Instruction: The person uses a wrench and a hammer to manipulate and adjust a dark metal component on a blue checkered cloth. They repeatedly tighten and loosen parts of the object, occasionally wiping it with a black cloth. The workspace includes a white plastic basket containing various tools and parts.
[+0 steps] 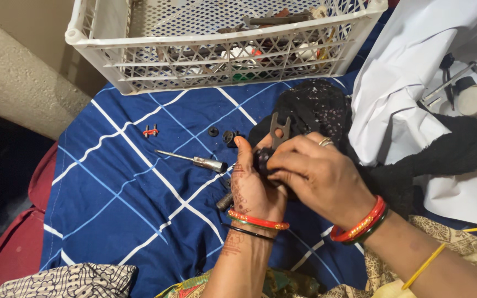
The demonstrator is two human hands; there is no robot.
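Head view: left hand (252, 185) & right hand (310, 174) both clamped on small black part (263, 160) w/ grey metal bracket (277, 130) (screwdriver (194, 160) lies left on blue checked cloth (133, 209)); best kept steady, grip close to the part.

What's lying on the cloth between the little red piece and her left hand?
In the head view, a screwdriver lies on the blue checked cloth between the red piece and the left hand. Two small black parts sit just above it.

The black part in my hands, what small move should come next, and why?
Probably keep the left hand steady and let the right hand seat the metal tool on the black part: both hands already grip it, and the screwdriver lies unused on the blue cloth.
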